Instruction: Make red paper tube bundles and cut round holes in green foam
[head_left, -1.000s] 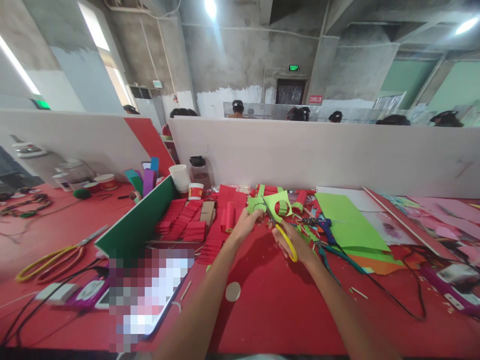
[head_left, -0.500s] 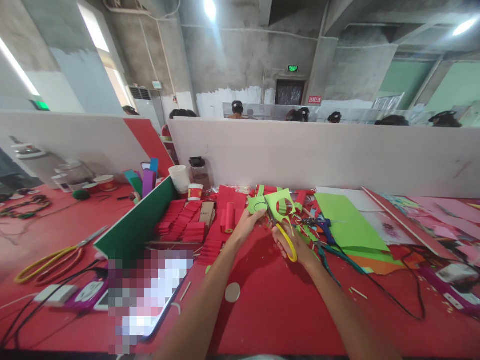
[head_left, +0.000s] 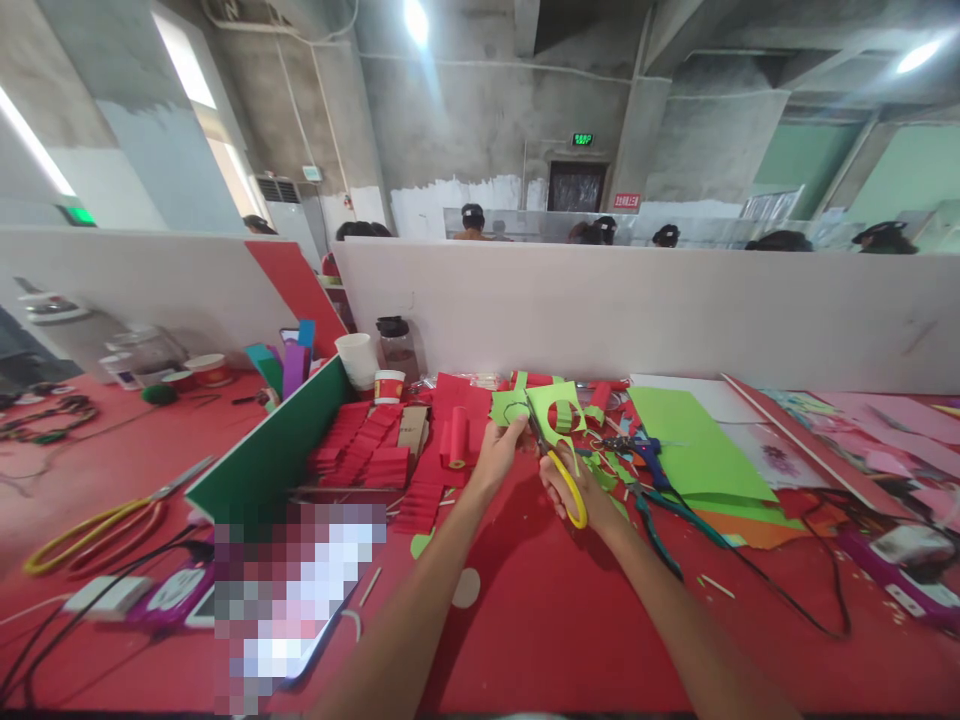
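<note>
Left hand [head_left: 496,452] closed, pinching green paper [head_left: 504,404] just ahead of it. Right hand [head_left: 594,496] curled around yellow-handled scissors [head_left: 568,480]; grip partly hidden, blade tips indistinct against the paper.

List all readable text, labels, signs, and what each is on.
"EXIT": green sign above the door; its other characters are blurred.
Red wall sign: characters too small to read surely.
Brown cardboard: print too small.
Red-and-white cup: marking unreadable.
Lit screen: pixelated, unreadable.
</note>
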